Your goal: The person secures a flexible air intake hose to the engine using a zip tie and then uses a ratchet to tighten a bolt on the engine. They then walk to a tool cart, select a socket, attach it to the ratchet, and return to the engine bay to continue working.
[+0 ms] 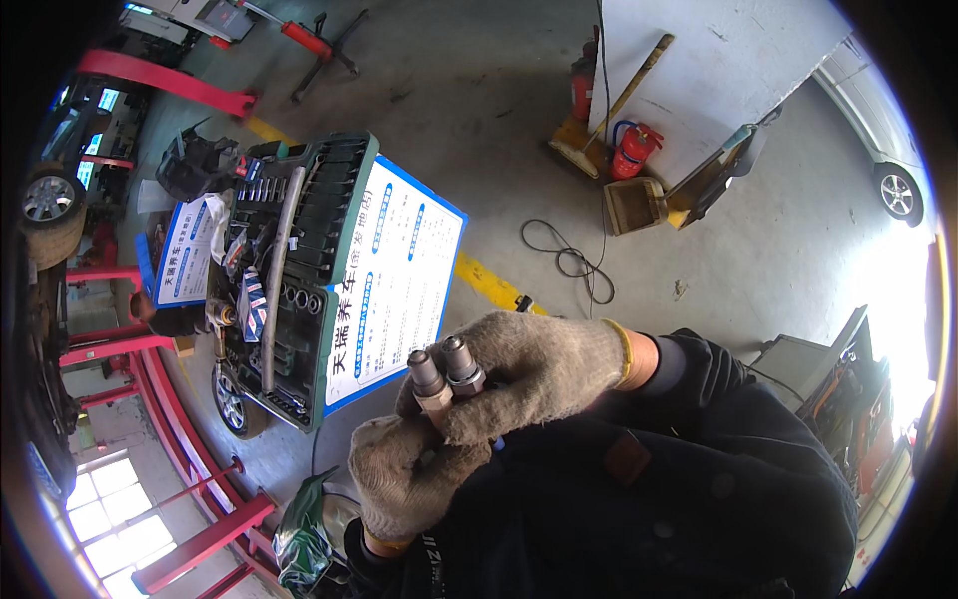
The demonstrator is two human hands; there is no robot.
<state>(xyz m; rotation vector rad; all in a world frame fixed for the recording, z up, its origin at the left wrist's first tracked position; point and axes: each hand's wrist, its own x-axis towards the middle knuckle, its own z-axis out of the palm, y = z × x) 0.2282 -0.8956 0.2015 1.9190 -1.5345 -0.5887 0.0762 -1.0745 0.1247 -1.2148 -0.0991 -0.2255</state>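
Observation:
Two metal oxygen sensors stand side by side in front of my body, tips up. The left sensor [427, 379] and the right sensor [461, 367] both show a narrow cylindrical tip above a wider hexagonal collar. My right hand [544, 369], in a dirty knitted glove, curls round the right sensor, its thumb lying across the front. Just below, my gloved left hand [411, 481] is closed round the lower end of the left sensor. The gloves hide the lower parts of both sensors. A small blue bit shows beside the fingers.
An open green socket set case [344, 190] with tools and a long metal bar stands left, beside a printed white board [399, 270]. Farther off are a fire extinguisher [636, 152], a broom [627, 95], a floor cable [569, 265] and red lift arms [170, 80]. Another person's hand [142, 305] shows far left.

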